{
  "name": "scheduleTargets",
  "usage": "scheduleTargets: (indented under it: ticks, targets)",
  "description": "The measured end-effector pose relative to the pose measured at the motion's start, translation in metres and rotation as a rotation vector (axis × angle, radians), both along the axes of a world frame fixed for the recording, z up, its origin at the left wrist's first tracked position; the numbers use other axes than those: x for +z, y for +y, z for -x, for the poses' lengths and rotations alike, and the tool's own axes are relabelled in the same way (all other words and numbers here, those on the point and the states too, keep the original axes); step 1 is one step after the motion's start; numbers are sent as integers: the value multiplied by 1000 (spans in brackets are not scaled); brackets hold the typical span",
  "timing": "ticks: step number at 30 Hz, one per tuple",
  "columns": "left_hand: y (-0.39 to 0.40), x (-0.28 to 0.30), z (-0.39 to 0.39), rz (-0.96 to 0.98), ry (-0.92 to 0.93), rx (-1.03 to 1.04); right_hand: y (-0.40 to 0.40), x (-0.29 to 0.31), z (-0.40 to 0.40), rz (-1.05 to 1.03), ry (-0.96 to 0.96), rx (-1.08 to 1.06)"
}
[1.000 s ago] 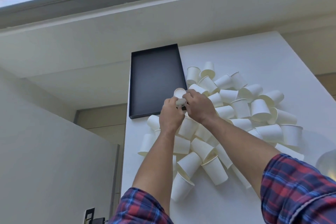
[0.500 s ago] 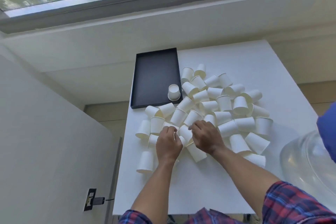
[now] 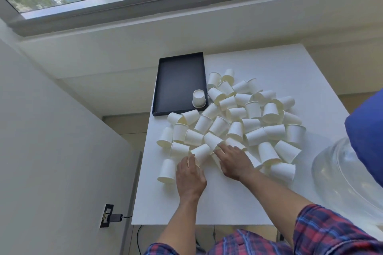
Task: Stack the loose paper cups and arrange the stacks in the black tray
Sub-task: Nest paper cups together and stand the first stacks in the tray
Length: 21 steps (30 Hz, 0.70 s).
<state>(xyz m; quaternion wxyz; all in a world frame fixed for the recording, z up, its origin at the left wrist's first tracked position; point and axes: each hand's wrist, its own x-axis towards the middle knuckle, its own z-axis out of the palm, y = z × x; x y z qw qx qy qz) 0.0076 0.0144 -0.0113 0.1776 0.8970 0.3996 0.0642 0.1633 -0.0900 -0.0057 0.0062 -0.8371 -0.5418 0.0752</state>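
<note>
Black tray (image 3: pixel 178 80): lies at the far left corner of the white table (image 3: pixel 228 203), its near edge touching the spread of cups, so the carry from heap to tray is short.

Short stack (image 3: pixel 199 98): one item, mouth down, in the tray's near right corner (likely the start of a row; how many cups are nested in it cannot be told).

Loose paper cups (image 3: pixel 250 122): several dozen, white, most on their sides or mouth down, crowded together on the table right of and nearer than the tray. By judgement, the task is barely begun.

Left hand (image 3: pixel 190 174): at the near left edge of the heap, fingers partly curled against the cup (image 3: pixel 202 152) lying on its side; whether they have closed on it cannot be told.

Right hand (image 3: pixel 233 160): just beside the left, palm down, fingers spread fairly straight over neighbouring cups, touching them, gripping nothing visible.

Clear dome (image 3: pixel 348 176): at the table's right edge, well apart from the hands.
</note>
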Motion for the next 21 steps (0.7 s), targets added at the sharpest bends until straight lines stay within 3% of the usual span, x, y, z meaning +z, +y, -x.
scheduleTargets:
  ticks: [7, 12, 17, 21]
  targets:
    - [-1, -10, 13, 77, 156, -38, -2, -9, 4, -5, 53, -23]
    - [-3, -12, 18, 110, 219, -56, -6, -13, 5, -18, 224, -59]
    - [-7, -8, 19, 226, 180, -84, -13, -13, 5, -134, 443, -131]
    - [-9, -4, 18, 413, 95, -30, -14, -4, 2, -341, 494, -241]
